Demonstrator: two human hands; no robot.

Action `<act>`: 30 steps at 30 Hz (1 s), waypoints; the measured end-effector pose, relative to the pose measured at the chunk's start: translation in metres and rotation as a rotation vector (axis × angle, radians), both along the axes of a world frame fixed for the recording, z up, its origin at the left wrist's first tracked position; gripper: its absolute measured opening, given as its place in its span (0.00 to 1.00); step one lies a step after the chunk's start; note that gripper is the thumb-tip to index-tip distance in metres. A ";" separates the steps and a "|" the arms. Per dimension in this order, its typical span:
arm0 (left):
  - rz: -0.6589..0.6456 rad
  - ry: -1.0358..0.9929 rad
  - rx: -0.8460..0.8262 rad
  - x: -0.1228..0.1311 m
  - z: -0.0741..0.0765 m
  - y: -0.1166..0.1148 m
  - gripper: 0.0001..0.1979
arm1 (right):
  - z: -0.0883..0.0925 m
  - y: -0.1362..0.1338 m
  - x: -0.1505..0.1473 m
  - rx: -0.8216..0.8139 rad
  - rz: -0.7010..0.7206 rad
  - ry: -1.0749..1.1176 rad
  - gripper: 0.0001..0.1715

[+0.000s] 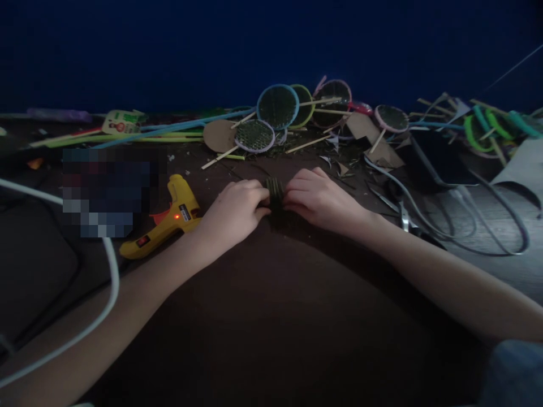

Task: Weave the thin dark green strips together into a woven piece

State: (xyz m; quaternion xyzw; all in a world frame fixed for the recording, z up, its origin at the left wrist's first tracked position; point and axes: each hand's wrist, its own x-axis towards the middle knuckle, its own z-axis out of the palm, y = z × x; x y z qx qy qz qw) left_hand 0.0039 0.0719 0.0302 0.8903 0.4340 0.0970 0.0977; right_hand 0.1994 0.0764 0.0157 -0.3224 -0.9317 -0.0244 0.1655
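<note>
Between my two hands is a small piece of dark green strips, lying side by side like a woven mat, low over the dark table. My left hand pinches its left edge with thumb and fingers. On the other side, the curled fingers of my right hand grip its right edge. The lower part of the strips is too dark to make out. A yellow hot glue gun with a lit orange light lies just left of my left hand, partly behind the forearm.
Along the back lie several small round rackets, one with a blue rim, among sticks and scraps. Scissors and a phone with a grey cable are at right. A white cable crosses the left. The dark table extends toward me.
</note>
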 end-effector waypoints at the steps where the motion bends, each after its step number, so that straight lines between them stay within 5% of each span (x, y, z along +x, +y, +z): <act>1: 0.000 0.001 -0.010 0.000 0.000 0.000 0.02 | 0.000 0.000 0.000 0.003 0.003 -0.005 0.09; 30: 0.008 -0.011 0.000 0.001 0.001 -0.001 0.02 | 0.001 -0.005 -0.004 0.031 -0.002 -0.041 0.13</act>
